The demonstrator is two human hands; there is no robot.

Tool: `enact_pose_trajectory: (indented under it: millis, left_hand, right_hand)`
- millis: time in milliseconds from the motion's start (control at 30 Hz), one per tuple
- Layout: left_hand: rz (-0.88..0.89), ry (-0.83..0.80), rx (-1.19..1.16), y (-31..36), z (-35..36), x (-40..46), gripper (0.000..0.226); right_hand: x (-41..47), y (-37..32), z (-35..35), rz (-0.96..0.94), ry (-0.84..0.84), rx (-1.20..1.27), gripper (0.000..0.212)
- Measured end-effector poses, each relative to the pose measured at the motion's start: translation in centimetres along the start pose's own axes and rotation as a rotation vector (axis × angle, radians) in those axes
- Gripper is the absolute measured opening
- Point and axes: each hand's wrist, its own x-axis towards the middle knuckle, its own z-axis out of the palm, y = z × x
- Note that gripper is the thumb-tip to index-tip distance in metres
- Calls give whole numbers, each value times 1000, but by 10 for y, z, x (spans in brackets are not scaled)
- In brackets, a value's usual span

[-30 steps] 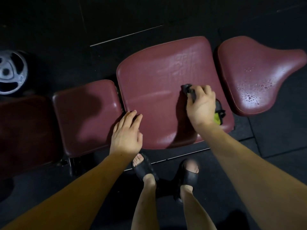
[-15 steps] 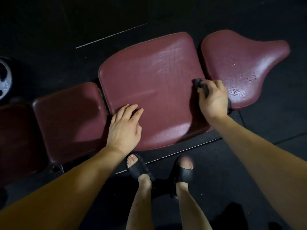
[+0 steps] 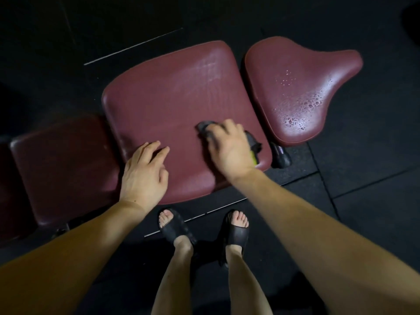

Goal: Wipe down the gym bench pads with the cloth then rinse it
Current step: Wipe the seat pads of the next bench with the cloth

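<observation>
- The dark cloth [image 3: 205, 129] is pressed onto the middle bench pad [image 3: 172, 96] under the curled fingers of the right hand [image 3: 229, 148].
- The left hand [image 3: 145, 173] is laid flat, fingers relaxed, on the same pad.

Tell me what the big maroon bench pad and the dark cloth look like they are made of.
Large maroon bench pad: likely vinyl or faux leather over padding; it has a soft sheen and fine creases. Dark grey cloth with a yellow-green edge under the right hand: soft, matte, crumpled fabric, possibly microfibre.

Maroon bench pad [image 3: 172, 96]: cloth [image 3: 205, 128], hands atop.
</observation>
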Motion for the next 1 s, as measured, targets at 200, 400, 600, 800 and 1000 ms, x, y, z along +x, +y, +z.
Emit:
enact_pose_trajectory:
  millis: [200,400,600,800,1000]
  left_hand:
    - [-64,-48,-100,6,8,0,62]
    - [-83,-116,-111,6,1,4,65]
    - [-43,-124,-154,-3,-4,3,54]
    - [30,-134,-155,-8,1,-9,59]
    - [94,-129,-101,-28,-6,-27,55]
  right_hand:
    - [-10,75,-29,372,116,23,25]
    - [-44,-47,6,326,129,7,26]
    - [-64,-55,1,25,-39,40,34]
    - [-58,43,-31,483,241,-37,27]
    - [-84,-78,20,345,191,50,29]
